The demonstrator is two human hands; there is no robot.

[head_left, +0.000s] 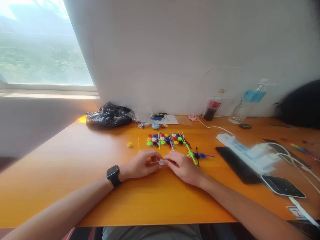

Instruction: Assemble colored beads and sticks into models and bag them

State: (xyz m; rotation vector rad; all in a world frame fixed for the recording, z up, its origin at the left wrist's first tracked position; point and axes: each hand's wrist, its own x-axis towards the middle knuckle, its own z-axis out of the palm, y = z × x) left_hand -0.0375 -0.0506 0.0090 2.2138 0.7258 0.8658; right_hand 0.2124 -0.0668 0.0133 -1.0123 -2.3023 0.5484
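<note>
A small white arrow spinner with a round hub is between my two hands, just above the table. My left hand has its fingers closed on one side of it, and a thin white shaft shows at the fingertips. From the other side, the fingertips of my right hand pinch it. Beyond the hands are rows of colored round caps with several arrow pointers among them. A yellow cap and a yellow arrow lie to the left. Assembled green and blue arrow spinners lie by my right hand.
At the back are a black plastic bag, white paper, a dark drink bottle and a tilted water bottle. To the right lie a black phone, a white power strip with cables and another phone.
</note>
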